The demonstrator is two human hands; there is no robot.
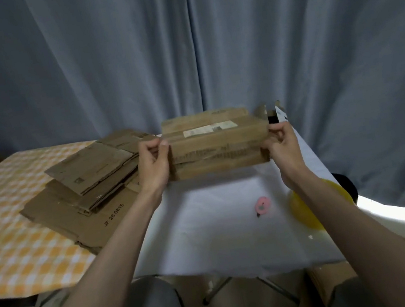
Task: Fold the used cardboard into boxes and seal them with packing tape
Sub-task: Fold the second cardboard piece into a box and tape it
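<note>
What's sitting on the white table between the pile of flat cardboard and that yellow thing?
In the head view, only a small pink round tool lies on the white tabletop between the flattened cardboard stack and the yellow object.

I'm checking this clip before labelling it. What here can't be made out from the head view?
- White label on the held brown cardboard box: print blurred.
- Yellow round object: partly hidden by the right forearm; identity unclear.
- Small pink round tool: too small to identify.
- Lower flattened cardboard sheets: covered by the sheets stacked above.
</note>
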